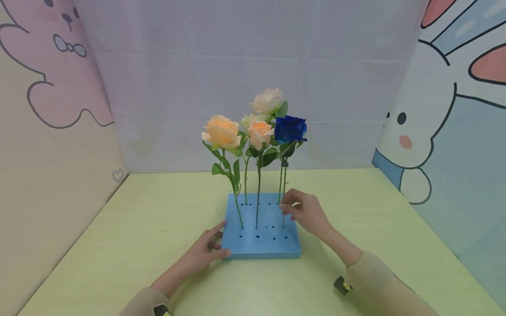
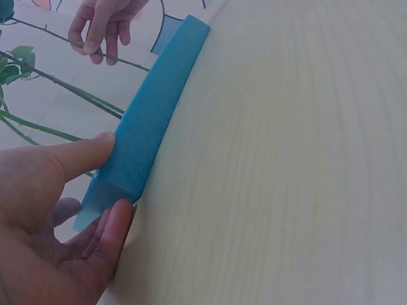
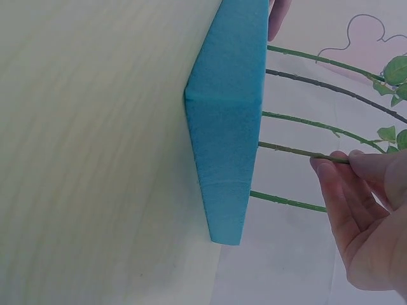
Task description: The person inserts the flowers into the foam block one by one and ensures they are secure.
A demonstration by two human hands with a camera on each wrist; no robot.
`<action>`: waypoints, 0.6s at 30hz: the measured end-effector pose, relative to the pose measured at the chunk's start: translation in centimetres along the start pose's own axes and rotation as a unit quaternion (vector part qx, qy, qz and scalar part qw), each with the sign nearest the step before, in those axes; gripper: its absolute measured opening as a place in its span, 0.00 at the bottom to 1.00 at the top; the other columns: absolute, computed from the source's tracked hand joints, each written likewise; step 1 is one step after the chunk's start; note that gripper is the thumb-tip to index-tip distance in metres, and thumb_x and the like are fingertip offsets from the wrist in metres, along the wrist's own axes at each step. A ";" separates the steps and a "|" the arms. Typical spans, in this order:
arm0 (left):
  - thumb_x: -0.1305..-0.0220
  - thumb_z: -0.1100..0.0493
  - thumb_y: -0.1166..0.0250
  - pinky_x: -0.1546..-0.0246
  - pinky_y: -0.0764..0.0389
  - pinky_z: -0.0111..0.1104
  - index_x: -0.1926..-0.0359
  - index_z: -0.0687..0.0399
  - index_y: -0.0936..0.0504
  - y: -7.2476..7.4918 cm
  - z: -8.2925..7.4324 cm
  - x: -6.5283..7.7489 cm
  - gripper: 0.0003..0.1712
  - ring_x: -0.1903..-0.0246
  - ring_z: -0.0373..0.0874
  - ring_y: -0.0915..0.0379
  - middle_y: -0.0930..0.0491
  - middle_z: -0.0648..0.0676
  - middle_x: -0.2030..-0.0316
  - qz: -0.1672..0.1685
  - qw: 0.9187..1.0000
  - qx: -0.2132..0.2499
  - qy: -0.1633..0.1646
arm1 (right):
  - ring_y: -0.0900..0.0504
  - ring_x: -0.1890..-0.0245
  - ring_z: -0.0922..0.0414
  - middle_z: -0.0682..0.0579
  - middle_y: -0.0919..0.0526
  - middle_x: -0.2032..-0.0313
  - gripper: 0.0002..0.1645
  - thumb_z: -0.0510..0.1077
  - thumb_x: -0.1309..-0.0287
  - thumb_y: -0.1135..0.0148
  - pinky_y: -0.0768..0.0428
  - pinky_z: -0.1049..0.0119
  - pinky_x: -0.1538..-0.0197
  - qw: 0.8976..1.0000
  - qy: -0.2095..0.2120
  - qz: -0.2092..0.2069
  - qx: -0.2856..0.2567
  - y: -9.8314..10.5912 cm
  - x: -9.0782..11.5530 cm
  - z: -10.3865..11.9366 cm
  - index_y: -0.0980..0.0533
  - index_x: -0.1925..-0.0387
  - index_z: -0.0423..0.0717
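Note:
A blue foam block with rows of small holes lies on the table. My left hand grips its front left corner, thumb on the upper edge and fingers low on the side. My right hand pinches the thin stem of a blue rose between thumb and fingertips. The stem's lower end meets the block at a hole on the right. Also upright in the block are a peach rose at left, a smaller peach rose in the middle, and a cream rose behind.
A pale yellow-green flower is partly hidden behind the small peach rose. Leaves of neighbouring stems overlap below the blooms. The pale wooden table ends at a light cloth backdrop, with cartoon-printed panels on both sides.

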State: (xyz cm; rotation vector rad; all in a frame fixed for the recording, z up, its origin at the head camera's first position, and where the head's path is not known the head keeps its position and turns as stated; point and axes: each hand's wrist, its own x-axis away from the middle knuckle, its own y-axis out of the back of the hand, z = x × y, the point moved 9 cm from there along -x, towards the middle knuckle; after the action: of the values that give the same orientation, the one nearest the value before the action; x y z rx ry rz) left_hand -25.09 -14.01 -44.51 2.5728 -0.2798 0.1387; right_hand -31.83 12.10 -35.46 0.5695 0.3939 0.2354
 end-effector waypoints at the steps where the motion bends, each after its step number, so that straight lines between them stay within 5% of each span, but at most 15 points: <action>1: 0.43 0.55 0.27 0.58 0.25 0.35 0.24 0.48 0.43 0.0 0.0 0.0 0.50 0.54 0.45 0.25 0.31 0.62 0.37 0.001 1.000 0.000 0.000 | 0.11 0.69 0.49 0.48 0.14 0.68 0.02 0.41 0.37 0.35 0.16 0.66 0.69 1.000 0.000 0.000 -0.001 0.0 0.0 0.0 0.22 0.64 0.47; 18: 0.43 0.54 0.27 0.58 0.26 0.35 0.24 0.49 0.43 -0.4 0.1 -0.4 0.50 0.54 0.45 0.25 0.31 0.62 0.37 0.005 1.000 -0.001 -0.008 | 0.12 0.67 0.50 0.49 0.13 0.65 0.05 0.42 0.38 0.34 0.16 0.66 0.66 1.000 -0.006 -0.008 0.009 0.2 0.5 -0.2 0.21 0.61 0.46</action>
State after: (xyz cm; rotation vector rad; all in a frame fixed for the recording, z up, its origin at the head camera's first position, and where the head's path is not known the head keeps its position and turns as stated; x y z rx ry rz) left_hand -25.39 -13.68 -44.87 2.5722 -0.3001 0.1207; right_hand -31.53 12.52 -35.65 0.5857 0.3904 0.2126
